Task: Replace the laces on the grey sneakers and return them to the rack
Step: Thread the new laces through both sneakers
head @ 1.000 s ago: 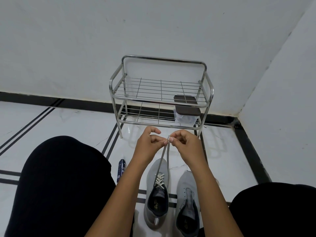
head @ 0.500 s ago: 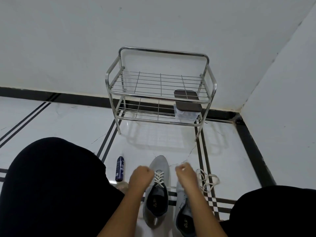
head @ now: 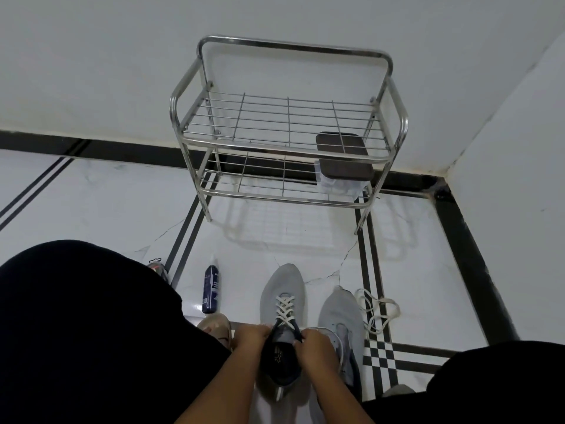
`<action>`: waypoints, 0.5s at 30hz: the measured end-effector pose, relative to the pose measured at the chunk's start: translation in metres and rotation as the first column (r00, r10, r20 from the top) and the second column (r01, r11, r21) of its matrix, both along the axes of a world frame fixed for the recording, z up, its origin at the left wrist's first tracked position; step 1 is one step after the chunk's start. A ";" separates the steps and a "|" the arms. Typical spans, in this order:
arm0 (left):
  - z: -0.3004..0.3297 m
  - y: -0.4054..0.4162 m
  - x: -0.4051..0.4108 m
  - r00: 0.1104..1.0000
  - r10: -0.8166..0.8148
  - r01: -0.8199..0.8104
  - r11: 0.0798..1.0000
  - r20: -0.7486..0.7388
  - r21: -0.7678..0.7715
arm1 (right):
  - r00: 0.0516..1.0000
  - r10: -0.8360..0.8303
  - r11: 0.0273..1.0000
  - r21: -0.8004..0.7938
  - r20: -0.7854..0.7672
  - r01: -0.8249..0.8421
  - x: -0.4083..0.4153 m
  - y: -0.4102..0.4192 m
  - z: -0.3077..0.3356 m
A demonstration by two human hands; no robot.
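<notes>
Head view. Both hands have dropped from a raised position in front of the rack to the collar of the left grey sneaker, so the lace has been drawn down snug. The left hand and right hand sit at either side of the shoe opening, fingers curled; each grip appears to pinch a lace end, though the ends themselves are too small to make out. This suggests tightening or tying on shoe 1 of 2, with lacing there nearly complete. Just right of the right hand lies the second grey sneaker, its eyelets apparently bare. Beyond it, a loose white lace rests on the floor. Ahead of the left hand lies a dark bottle. The rack, well ahead of both hands, holds a lidded container. Both heels and forearms are cut off or hidden; black-clad knees block the lower corners.
</notes>
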State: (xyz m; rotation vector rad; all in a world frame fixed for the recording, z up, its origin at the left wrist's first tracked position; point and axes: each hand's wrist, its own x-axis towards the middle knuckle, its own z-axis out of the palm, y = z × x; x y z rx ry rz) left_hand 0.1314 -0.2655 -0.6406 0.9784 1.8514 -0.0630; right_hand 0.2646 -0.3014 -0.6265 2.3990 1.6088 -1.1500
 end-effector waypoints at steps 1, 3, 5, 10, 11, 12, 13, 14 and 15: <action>0.001 0.001 0.001 0.999 -0.053 0.053 0.998 0.001 -0.021 | 1.000 0.009 1.000 0.003 0.006 -0.009 0.001 0.000 -0.002; 0.003 0.007 0.003 0.999 -0.012 0.013 0.999 0.031 -0.029 | 0.999 0.027 0.999 0.016 0.018 -0.027 0.001 0.001 -0.005; 0.000 0.006 0.004 0.986 0.153 -0.155 0.987 0.060 0.035 | 0.999 0.032 0.999 0.021 0.028 -0.033 0.000 0.000 -0.006; 0.001 -0.005 0.009 0.988 0.149 -0.150 0.988 0.034 0.038 | 0.999 0.022 1.000 0.019 0.028 -0.022 0.000 0.001 -0.007; 0.003 -0.003 0.010 0.994 0.106 -0.108 0.992 0.039 0.067 | 0.999 0.019 1.000 0.016 0.027 -0.019 0.000 0.001 -0.007; 0.002 0.000 0.012 1.000 -0.002 0.001 0.999 0.020 0.054 | 0.999 0.018 1.000 0.018 0.028 -0.018 0.001 0.001 -0.007; 0.004 0.000 0.014 0.988 0.142 -0.143 0.990 0.057 0.006 | 0.999 0.018 1.000 0.014 0.031 -0.019 0.000 0.000 -0.006; -0.002 0.005 0.013 0.987 0.142 -0.145 0.989 0.070 0.030 | 0.999 0.022 1.000 0.013 0.033 -0.022 0.000 0.000 -0.006; -0.003 0.001 0.014 0.989 0.142 -0.143 0.989 0.030 0.030 | 0.999 0.022 1.000 0.009 0.031 -0.022 -0.001 0.000 -0.005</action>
